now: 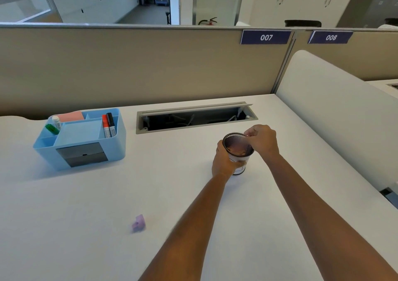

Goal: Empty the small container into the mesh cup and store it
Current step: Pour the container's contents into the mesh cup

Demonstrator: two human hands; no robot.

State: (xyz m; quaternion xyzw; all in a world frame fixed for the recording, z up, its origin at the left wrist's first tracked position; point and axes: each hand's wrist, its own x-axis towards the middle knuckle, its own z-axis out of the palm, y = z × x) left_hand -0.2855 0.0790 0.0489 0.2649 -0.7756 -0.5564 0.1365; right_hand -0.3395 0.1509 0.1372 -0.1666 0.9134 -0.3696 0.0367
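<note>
A black mesh cup (238, 143) stands on the white desk at centre right, its mouth tipped toward me. Brownish small items lie inside it. Directly under its dark mesh shows a white cylindrical part with thin black lines, the small container (240, 169); whether it is separate from the cup I cannot tell. My left hand (224, 162) wraps around this white part from the left. My right hand (262, 140) has its fingers pinched at the cup's far right rim.
A blue desk organiser (116, 149) with markers, a glue stick and sticky notes sits at the left. A small purple object (139, 223) lies on the desk in front of me. An open cable tray (196, 116) runs behind the cup. A partition wall borders the desk's back.
</note>
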